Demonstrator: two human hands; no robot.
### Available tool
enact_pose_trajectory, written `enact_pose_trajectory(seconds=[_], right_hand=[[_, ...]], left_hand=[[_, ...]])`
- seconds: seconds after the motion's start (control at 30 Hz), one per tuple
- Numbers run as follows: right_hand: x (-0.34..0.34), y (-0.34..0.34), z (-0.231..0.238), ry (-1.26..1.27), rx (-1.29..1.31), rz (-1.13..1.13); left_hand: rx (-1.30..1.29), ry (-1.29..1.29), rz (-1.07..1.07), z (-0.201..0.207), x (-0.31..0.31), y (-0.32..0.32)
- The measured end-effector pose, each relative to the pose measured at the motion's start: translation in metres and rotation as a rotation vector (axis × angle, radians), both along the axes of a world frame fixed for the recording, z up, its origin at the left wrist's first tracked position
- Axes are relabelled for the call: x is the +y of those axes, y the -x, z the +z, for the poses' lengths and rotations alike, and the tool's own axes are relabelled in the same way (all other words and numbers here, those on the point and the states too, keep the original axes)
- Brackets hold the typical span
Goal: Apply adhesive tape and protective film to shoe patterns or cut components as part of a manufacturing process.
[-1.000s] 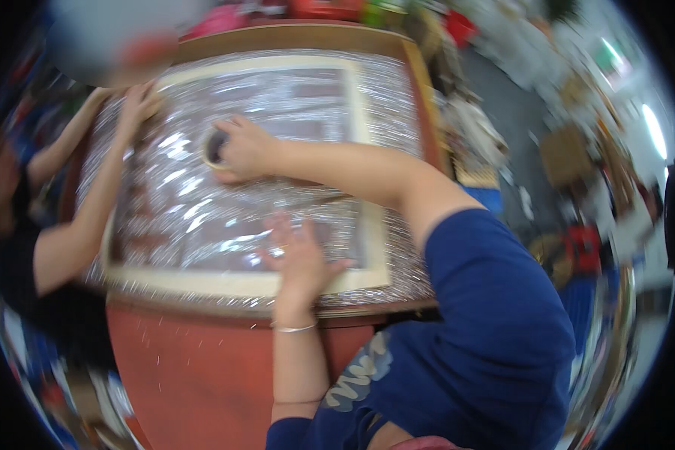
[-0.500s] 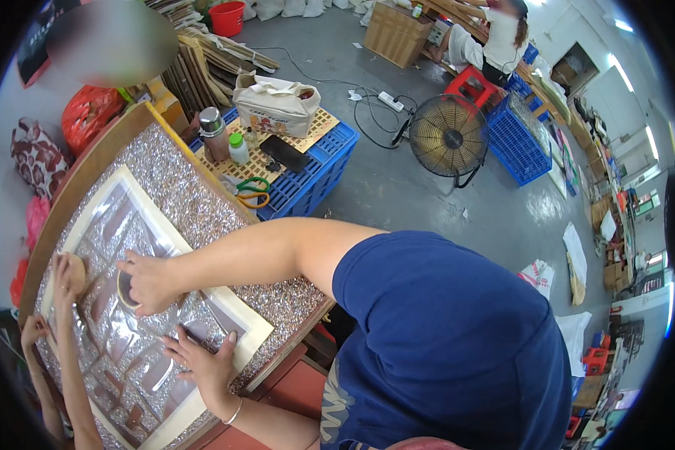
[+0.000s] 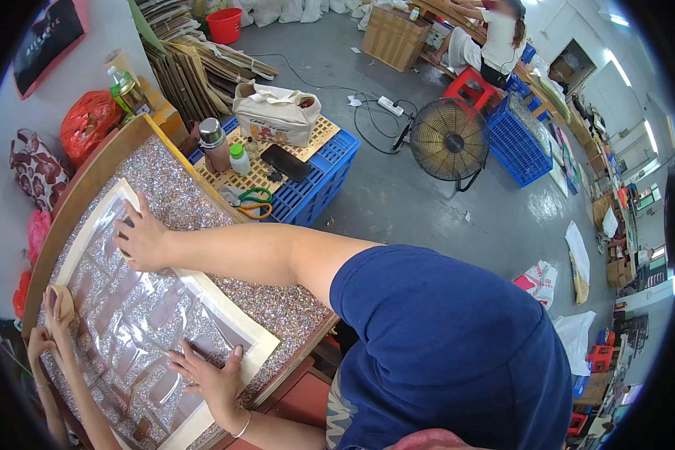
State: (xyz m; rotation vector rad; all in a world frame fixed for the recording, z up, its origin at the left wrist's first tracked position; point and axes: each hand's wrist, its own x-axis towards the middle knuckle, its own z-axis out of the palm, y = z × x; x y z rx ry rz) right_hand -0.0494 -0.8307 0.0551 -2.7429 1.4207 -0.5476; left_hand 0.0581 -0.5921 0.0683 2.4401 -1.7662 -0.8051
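A clear plastic sheet (image 3: 169, 311) with a wide cream border and several purplish rounded patches covers part of a glittery tabletop (image 3: 172, 184). My right hand (image 3: 142, 238) rests on its far part, palm down with fingers spread. A small pale edge shows beneath that palm; what it belongs to I cannot make out. Closer to me, my left hand (image 3: 211, 381), with a bracelet at the wrist, lies open on the sheet by the near border. At the left border a co-worker's hands (image 3: 46, 330) hold a cream tape roll (image 3: 63, 301).
Beyond the table stands a blue crate (image 3: 326, 178) carrying a cloth bag (image 3: 276, 116), a flask (image 3: 214, 142), a green-capped bottle (image 3: 239, 160), a phone (image 3: 286, 162) and scissors (image 3: 253, 202). A black floor fan (image 3: 450, 141) and another blue crate (image 3: 519, 142) are farther right. A seated person (image 3: 502, 41) works behind.
My right hand has moved away along the sheet and its fingers have spread; the dark-centred ring under it earlier no longer shows. The co-worker's tape roll has shifted nearer. My left hand stays put.
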Motion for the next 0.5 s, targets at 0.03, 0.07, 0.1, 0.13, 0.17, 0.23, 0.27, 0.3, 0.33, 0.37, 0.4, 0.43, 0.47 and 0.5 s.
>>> enact_pose_trajectory(seconds=[0.03,0.07,0.1,0.13,0.17,0.23,0.27,0.3,0.33,0.37,0.4,0.43,0.47,0.5], right_hand=[[0.0,0.002,0.002,-0.022,-0.003,-0.027],[-0.001,-0.007,-0.003,-0.021,-0.004,-0.024],[0.0,-0.026,-0.014,-0.047,0.075,0.005],[0.003,-0.038,-0.025,-0.075,0.15,0.022],[0.028,-0.058,-0.008,-0.276,0.232,0.27],[0.05,-0.046,0.005,-0.484,0.317,0.447],[0.058,-0.052,-0.002,-0.321,0.185,0.5],[0.066,-0.06,-0.01,-0.161,0.045,0.549],[0.05,-0.052,-0.016,-0.123,0.022,0.437],[0.025,-0.04,-0.021,-0.084,0.0,0.324],[0.003,-0.031,-0.022,-0.061,-0.012,0.19],[-0.013,-0.02,-0.021,-0.035,-0.02,0.041],[-0.017,-0.017,-0.018,-0.036,-0.023,0.041],[-0.017,-0.008,-0.014,-0.07,-0.02,-0.001]], left_hand=[[0.001,-0.007,0.006,0.001,0.0,0.0],[0.0,-0.006,0.009,0.002,0.001,-0.001],[0.0,-0.007,0.016,0.002,0.003,-0.003],[-0.004,-0.009,0.012,-0.001,0.002,-0.004],[-0.006,-0.011,0.026,-0.003,0.004,-0.01],[0.017,-0.023,-0.034,-0.008,-0.005,0.002],[0.014,-0.028,-0.021,-0.009,-0.001,-0.001],[0.009,-0.005,-0.006,-0.01,0.004,-0.009],[0.01,0.026,-0.005,-0.011,0.003,-0.009],[0.009,0.027,-0.005,-0.011,0.003,-0.007],[-0.006,0.018,0.01,-0.009,0.005,-0.007],[-0.016,0.012,0.012,-0.008,0.004,-0.007],[-0.019,0.011,0.012,-0.006,0.004,-0.008],[-0.023,0.003,0.008,-0.006,0.002,-0.006]])
